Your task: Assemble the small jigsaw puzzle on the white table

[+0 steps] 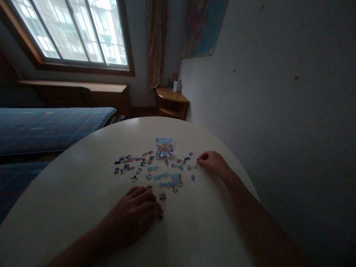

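Observation:
My left hand (139, 207) rests on the near part of the table with fingers curled, holding a dark puzzle piece (160, 214) at the tips. At the right of the scattered pieces, my right hand (213, 162) pinches a small puzzle piece (198, 161) between thumb and finger. Between the hands lies a partly joined blue section of puzzle (174, 178). A short joined strip (152, 168) is just beyond it. One loose piece (162, 196) sits close to my left fingers. Behind them all is a colourful printed picture sheet (164, 148).
Several loose puzzle pieces (129, 159) spread over the left middle of the round white table (133, 131). A bed with a blue plaid cover (50, 126) stands to the left. A wooden corner shelf (172, 95) is beyond the table, and a wall (278, 122) runs along the right.

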The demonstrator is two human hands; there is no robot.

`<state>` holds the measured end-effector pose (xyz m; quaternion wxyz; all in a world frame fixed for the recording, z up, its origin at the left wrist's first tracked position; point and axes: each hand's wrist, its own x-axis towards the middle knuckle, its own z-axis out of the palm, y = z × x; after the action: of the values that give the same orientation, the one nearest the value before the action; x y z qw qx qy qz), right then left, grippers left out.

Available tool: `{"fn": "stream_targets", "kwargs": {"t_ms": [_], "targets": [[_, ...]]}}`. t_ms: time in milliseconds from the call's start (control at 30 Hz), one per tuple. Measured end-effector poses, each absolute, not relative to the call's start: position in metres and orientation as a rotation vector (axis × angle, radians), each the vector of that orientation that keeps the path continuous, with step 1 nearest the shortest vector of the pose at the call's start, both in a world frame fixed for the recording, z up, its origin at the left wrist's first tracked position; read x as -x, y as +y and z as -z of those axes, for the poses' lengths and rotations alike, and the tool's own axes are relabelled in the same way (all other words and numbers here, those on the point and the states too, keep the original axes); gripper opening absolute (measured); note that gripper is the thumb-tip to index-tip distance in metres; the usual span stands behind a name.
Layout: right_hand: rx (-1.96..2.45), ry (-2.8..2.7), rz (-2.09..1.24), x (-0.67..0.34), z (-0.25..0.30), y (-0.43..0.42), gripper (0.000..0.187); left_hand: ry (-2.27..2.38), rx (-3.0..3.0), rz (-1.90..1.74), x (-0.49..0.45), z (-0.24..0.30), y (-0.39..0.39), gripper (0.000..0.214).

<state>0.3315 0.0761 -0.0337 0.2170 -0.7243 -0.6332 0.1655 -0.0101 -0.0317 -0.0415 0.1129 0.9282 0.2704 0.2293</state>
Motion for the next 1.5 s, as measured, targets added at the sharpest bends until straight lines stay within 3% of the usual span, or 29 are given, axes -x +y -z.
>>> {"fn": "stream_targets", "kwargs": {"t_ms": [233, 667, 933, 1300, 1500], "targets": [[1.929, -1.769, -0.451, -0.331, 0.036, 0.067, 0.025, 0.830, -2.701, -0.685, 0.008, 0.041, -0.031, 0.019], [1.873, -1.844, -0.357, -0.329, 0.043, 0.071, 0.013, 0.830, -2.717, -0.745, 0.010, 0.045, -0.027, 0.019], [1.703, -1.978, -0.281, -0.314, 0.040, 0.070, 0.025, 0.904, -2.705, -0.807, 0.013, 0.046, -0.025, 0.020], [1.581, -2.131, -0.188, -0.308, 0.037, 0.068, 0.015, 0.907, -2.673, -0.836, 0.016, 0.048, -0.024, 0.021], [1.645, -2.045, -0.248, -0.307, 0.036, 0.069, 0.024, 0.899, -2.657, -0.808, 0.016, 0.048, -0.023, 0.021]]}}
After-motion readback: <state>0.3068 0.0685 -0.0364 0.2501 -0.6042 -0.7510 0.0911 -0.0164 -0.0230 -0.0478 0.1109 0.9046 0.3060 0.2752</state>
